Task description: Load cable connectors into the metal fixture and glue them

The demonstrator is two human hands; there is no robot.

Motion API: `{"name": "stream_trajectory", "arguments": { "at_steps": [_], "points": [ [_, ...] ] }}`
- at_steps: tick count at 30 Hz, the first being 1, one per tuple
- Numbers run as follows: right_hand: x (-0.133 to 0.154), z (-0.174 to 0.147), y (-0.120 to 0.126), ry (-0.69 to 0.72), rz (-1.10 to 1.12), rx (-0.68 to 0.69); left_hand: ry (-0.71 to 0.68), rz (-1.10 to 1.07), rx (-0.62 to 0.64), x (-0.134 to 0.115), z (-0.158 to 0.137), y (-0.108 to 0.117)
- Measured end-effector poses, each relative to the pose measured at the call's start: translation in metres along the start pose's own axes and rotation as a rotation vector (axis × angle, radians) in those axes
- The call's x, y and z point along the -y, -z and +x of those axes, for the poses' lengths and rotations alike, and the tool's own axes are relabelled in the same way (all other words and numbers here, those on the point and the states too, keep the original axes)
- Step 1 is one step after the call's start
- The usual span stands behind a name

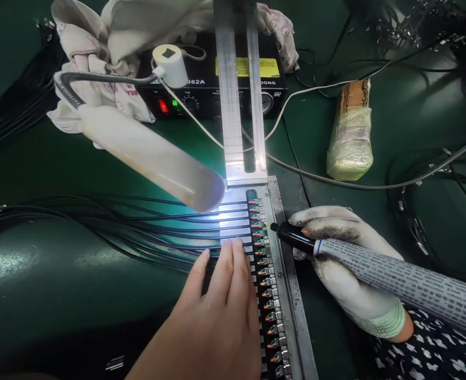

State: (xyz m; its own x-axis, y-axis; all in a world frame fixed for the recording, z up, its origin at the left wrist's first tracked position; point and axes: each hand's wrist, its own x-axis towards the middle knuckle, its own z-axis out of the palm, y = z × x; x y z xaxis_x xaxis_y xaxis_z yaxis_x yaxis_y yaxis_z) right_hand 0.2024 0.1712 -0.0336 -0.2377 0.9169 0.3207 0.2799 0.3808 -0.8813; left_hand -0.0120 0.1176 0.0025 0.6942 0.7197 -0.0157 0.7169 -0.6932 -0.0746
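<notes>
My bare left hand [220, 295] lies with outstretched fingertips on the black cables [169, 215] and the metal fixture beneath them. The cables run in from the left and end in a column of small metal connectors with exposed coloured wires [262, 260], seated along the fixture [296, 295]. In a soiled white glove, my right hand [347, 237] is closed around a pen-shaped tool [379, 269] with a black nose and a grey printed barrel. Its tip points left, close beside the upper connectors; whether it touches anything I cannot tell. My left palm covers part of the cables.
A white lamp [153, 158] on a bent flexible neck shines onto the upper fixture. Behind stands a black control box [209, 108] with cloth over it. A slotted metal bar [233, 105] rises from the fixture. A film-wrapped block [351, 132] and a grey hose [335, 183] lie right.
</notes>
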Motion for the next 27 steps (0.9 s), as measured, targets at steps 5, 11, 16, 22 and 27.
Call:
{"name": "stream_trajectory", "arguments": {
  "at_steps": [5, 11, 16, 22, 27],
  "points": [
    [0.0004, -0.0015, 0.0018, 0.000, 0.014, -0.008, 0.009, 0.002, -0.002, 0.0020, 0.0002, 0.0000],
    [0.0040, -0.0012, 0.0009, 0.014, -0.068, 0.000, 0.011, -0.005, -0.015, 0.0020, 0.0018, -0.0024],
    [0.0061, 0.0016, 0.0001, 0.043, -0.068, 0.027, 0.025, -0.002, -0.025, -0.0001, 0.0029, -0.0030],
    [0.0023, 0.0006, 0.0001, 0.015, -0.007, 0.009, 0.020, -0.003, -0.025, -0.0003, 0.0005, -0.0008],
    [0.0007, -0.0052, -0.0005, -0.006, 0.015, -0.074, 0.016, -0.003, -0.013, 0.0005, 0.0015, -0.0007]
  ]
}}
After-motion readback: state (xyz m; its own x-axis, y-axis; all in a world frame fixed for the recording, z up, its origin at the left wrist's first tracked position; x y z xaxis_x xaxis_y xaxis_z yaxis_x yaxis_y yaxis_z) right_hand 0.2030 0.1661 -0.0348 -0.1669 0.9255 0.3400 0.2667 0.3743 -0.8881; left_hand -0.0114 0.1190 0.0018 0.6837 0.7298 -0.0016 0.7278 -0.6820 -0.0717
